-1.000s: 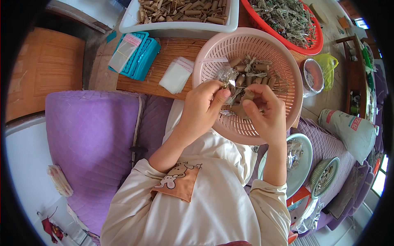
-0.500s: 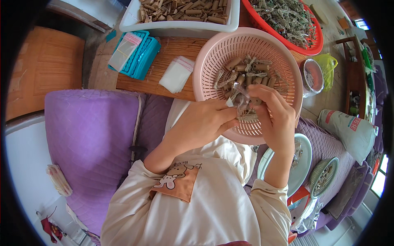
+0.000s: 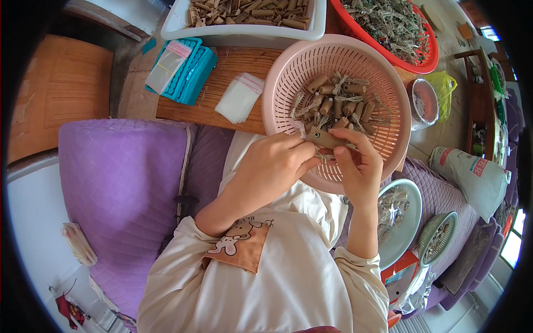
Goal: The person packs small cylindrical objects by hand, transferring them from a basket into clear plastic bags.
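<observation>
Over the pink slotted basket, my right hand pinches a short brown tube with a small dark hole near one end. My left hand is closed at the tube's other end; a bit of clear plastic bag shows at its fingers, which partly hide it. Inside the basket lie several more brown tubes, mixed with bundles of dry, straw-like strands.
A white bin of brown pieces and a red basket of wrapped dry bundles stand behind. Clear bags and teal trays lie on the wooden table. At right are a pale basin and a green basket.
The brown tube now shows plainly between my hands, where crinkled clear plastic was before. My right hand has lowered and shifted slightly left, baring more of the basin.
</observation>
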Available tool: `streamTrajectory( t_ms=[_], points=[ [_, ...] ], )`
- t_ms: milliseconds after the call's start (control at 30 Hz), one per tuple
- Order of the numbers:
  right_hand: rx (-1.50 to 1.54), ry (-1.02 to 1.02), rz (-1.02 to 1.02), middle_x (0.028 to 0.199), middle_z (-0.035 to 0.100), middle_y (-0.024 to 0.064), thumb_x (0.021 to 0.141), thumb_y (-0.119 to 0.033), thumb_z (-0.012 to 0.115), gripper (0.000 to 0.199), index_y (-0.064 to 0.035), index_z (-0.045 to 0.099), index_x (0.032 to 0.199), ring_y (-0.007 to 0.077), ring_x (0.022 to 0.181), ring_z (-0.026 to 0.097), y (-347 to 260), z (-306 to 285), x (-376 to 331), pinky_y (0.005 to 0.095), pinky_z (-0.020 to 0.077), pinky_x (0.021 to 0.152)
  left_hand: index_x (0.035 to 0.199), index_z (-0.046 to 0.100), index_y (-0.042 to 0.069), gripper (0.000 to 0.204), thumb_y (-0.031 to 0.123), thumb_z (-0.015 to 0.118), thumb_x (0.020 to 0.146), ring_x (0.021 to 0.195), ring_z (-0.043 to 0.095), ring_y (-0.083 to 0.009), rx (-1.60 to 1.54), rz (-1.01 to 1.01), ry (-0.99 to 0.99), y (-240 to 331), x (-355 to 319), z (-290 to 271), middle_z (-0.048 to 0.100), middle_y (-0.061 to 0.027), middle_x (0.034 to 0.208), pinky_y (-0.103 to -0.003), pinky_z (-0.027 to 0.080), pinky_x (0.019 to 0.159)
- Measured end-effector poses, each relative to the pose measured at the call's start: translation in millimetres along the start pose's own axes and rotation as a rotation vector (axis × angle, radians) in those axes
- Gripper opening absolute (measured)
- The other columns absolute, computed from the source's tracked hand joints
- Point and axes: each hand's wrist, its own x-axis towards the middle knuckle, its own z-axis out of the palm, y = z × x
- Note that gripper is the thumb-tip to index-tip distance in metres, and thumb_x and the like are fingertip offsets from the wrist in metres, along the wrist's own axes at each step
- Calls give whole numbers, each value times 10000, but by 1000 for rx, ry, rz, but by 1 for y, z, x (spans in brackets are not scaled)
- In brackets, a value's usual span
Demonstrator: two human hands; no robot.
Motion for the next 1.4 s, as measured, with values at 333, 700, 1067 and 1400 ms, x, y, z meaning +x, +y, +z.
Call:
streamTrajectory(
  t_ms=[333,700,1067,1400],
  points=[
    [272,8,192,922,608,81,804,-1,586,276,59,549,1071,72,755,575,19,1,-6,178,468,655,719,536,32,165,155,646,724,606,563,-233,-12,36,99,-8,1,5,541,-80,645,-331,452,524],
    [205,293,111,921,598,81,802,12,586,250,61,549,1045,95,742,585,18,-11,2,184,465,670,1071,436,43,311,30,562,787,600,605,-209,-331,-501,122,-40,-8,-15,616,-151,703,-297,448,549],
    [103,83,103,896,601,49,795,30,580,231,41,571,1026,72,773,541,14,11,9,194,444,697,1310,155,91,626,42,523,807,717,579,-403,193,-731,323,-73,-16,-23,614,-212,783,-469,435,616],
    [4,28,-21,911,613,75,763,29,608,232,40,585,994,101,779,569,8,18,14,217,470,692,1255,242,70,522,-18,489,804,779,616,-320,-152,-508,459,-69,-13,-18,639,-140,895,-372,483,672]
  ],
)
